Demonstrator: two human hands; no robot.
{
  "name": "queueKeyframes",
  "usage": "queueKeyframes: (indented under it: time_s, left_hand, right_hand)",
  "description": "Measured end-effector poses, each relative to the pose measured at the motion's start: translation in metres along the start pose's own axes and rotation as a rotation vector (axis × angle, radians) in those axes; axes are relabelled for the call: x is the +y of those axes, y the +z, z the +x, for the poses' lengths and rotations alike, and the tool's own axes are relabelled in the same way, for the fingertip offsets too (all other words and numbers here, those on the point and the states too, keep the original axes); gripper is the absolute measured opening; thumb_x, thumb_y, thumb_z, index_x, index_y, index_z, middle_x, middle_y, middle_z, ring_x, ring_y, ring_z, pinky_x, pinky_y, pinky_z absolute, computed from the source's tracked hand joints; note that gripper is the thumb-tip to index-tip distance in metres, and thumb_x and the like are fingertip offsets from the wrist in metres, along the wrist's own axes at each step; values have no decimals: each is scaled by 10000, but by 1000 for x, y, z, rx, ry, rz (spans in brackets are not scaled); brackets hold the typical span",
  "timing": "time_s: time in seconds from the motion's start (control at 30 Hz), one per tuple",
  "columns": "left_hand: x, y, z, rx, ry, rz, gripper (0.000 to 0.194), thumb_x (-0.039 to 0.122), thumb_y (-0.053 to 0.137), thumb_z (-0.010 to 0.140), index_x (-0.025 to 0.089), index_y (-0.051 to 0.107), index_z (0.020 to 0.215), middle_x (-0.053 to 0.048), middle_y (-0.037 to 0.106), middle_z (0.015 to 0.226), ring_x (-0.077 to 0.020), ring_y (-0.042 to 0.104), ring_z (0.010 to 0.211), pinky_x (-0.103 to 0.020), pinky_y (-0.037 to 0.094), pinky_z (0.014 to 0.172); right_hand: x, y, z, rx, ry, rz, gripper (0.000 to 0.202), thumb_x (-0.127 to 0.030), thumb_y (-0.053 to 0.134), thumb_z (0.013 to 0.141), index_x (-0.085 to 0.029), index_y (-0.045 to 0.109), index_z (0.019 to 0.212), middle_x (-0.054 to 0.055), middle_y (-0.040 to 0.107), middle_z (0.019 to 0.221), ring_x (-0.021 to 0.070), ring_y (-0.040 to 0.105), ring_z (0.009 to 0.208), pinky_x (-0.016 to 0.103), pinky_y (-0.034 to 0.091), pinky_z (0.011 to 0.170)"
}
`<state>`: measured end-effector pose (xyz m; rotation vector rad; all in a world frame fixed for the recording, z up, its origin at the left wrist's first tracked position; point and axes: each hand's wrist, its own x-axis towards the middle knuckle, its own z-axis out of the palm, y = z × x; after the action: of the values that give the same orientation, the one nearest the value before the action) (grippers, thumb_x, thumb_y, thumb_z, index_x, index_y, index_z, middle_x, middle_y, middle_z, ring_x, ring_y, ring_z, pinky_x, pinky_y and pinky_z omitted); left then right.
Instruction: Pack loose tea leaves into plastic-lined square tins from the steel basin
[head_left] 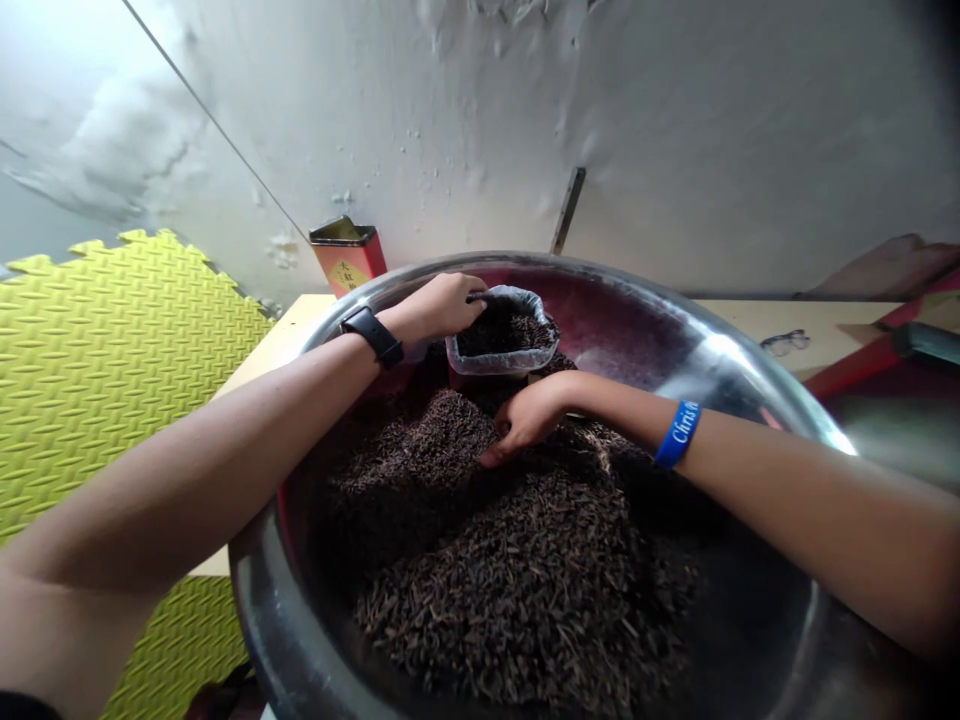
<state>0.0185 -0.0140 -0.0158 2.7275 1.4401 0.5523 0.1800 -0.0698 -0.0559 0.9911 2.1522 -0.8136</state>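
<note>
A large metal basin (270, 590) holds a heap of dark dried leaves (517, 570). Near its back rim stands a tin lined with a clear plastic bag (495, 362), filled with the same leaves. My left hand (450, 303), below a black watch, has its fingers closed over the tin's left back edge. My right hand (529, 418), with a blue wristband behind it, reaches down into the leaves just in front of the tin. Its fingers are curled and partly hidden, so whether leaves are in it cannot be made out.
A red and yellow tin (349, 262) stands open behind the basin at the left. Glasses (786, 343) lie on the pale table (731, 318) at the right, near a red box (862, 365). Yellow foam mats (112, 370) are at the left; a grey wall rises behind.
</note>
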Motion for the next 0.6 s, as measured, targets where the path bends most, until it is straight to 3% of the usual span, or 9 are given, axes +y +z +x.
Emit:
queueKeyframes:
  time_s: [0.23,0.33,0.47,0.53,0.6]
  left_hand:
    - [0,-1,1,3,-8,-9,361,312,469,872,177,601,1180,-47,655,1154,-176,591,997,-268,439,871]
    - [6,-5,1,75,17,-35,345,308,496,854,174,627,1143,-56,665,1125,-191,603,989,-276,438,876]
    - [18,-13,0,157,54,-79,312,284,516,840,186,647,1106,-54,674,1085,-196,609,995,-285,433,892]
    - [22,-14,-1,155,81,-90,301,260,514,835,189,656,1091,-52,671,1090,-194,606,1009,-290,427,911]
    - [22,-12,-2,141,101,-92,289,243,508,832,189,667,1068,-47,670,1095,-185,605,1012,-286,422,925]
  right_hand:
    - [-8,2,-13,-46,-71,-25,817,-790,455,710,-121,621,1149,103,647,1042,249,614,868,372,483,744]
    - [-9,-1,-23,85,-35,-79,659,-707,506,752,-146,662,1060,84,666,942,232,606,788,356,464,679]
    - [-5,-13,-40,292,41,-209,334,-469,589,815,-156,692,872,66,651,759,200,571,681,336,418,611]
    - [-4,-18,-48,221,-57,-157,227,-384,614,810,-172,686,846,37,643,734,180,564,666,318,414,597]
    - [-6,-20,-55,63,-215,-73,178,-347,628,801,-180,680,835,8,639,729,163,565,669,297,418,592]
